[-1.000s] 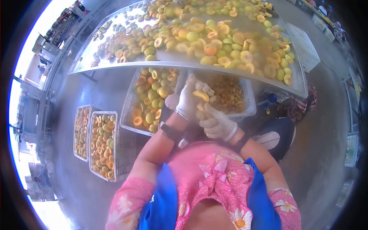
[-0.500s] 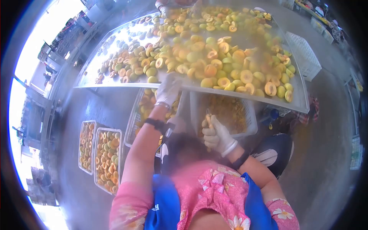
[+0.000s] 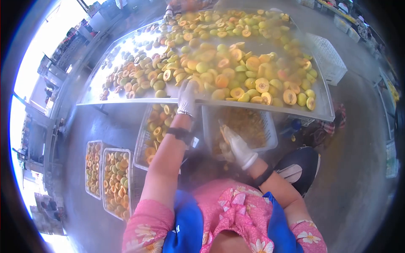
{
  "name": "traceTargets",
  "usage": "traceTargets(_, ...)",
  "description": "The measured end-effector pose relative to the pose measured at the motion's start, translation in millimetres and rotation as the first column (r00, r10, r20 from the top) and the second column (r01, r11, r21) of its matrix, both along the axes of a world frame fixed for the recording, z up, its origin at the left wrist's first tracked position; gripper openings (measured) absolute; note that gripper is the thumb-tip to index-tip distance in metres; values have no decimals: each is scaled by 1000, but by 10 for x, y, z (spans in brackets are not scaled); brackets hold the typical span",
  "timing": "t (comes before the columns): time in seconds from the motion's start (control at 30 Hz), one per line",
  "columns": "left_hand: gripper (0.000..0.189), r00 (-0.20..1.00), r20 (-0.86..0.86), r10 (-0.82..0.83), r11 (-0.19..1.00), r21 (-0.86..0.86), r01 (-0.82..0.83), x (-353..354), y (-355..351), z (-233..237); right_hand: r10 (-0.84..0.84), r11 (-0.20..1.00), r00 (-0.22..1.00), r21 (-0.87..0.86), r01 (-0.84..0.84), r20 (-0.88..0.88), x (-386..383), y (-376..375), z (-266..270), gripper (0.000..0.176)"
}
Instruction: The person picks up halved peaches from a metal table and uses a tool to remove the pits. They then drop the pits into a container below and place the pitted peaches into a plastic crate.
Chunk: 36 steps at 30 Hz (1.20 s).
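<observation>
My left hand, in a white glove, reaches over the near rim of a metal tray table. Its fingers are stretched out, touching or close to the halved stone fruit, yellow, green and orange; no piece shows in it. Lower down, my gloved right hand is closed around a small slim tool with a light brown handle; its tip is blurred. Beneath that hand stands a white crate with small yellow-brown pieces in it, too blurred to name.
Below my left arm is another crate of fruit halves. Two more filled crates stand on the floor at left. An empty-looking white crate is beside the tray at right. Across the tray, another person's gloved hand shows.
My left hand has moved slightly right and farther over the tray, its fingers extending toward the fruit. My right hand has turned a little, still with the tool. The view has shifted slightly.
</observation>
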<state>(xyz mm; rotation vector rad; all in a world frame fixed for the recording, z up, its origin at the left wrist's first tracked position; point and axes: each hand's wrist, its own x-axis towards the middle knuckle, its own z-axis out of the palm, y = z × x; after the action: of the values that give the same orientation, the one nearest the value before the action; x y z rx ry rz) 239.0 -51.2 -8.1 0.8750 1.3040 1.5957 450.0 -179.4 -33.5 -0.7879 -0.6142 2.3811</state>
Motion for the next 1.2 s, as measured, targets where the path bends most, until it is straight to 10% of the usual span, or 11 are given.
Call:
traceTargets(0.07, 27, 994, 87, 62, 997, 29, -65, 45, -61, -128, -188, 935, 980, 317, 157, 69, -128, 24, -138, 33)
traceTargets(0.1, 28, 937, 348, 12, 999, 45, -29, 147, -185, -96, -306, 652, 934, 756, 63, 186, -63, 30, -238, 29)
traceTargets(0.27, 37, 573, 801, -173, 985, 143, 97, 543, -668, 4, -339, 764, 826, 644, -37, 449, -19, 12, 154, 31)
traceTargets(0.3, 34, 838, 510, -194, 972, 214, 94, 616, -686, -44, -371, 721, 797, 688, -77, 478, 3, 25, 192, 35)
traceTargets(0.43, 27, 644, 715, -273, 959, 150, 240, 760, -876, 61, -437, 670, 760, 738, -82, 481, 50, 40, 238, 40)
traceTargets(0.7, 29, 734, 627, -260, 964, 119, 240, 891, -871, -246, -644, 495, 661, 869, -24, 385, 50, 18, 157, 49)
traceTargets(0.93, 38, 995, 21, -93, 967, 239, 85, 1002, -959, -211, -403, 668, 740, 726, -164, 539, 108, -14, 280, 64)
traceTargets(1.03, 44, 888, 423, -178, 968, -87, 236, 911, -1013, 37, -502, 582, 743, 808, -89, 444, 53, -39, 159, 51)
traceTargets(1.13, 48, 893, 401, -205, 970, -38, 240, 911, -1033, 51, -535, 535, 724, 837, -110, 437, 5, -11, 15, 51)
traceTargets(1.2, 49, 961, 213, -175, 984, -3, 180, 866, -976, -51, -334, 761, 855, 649, -5, 398, -5, -4, 2, 51)
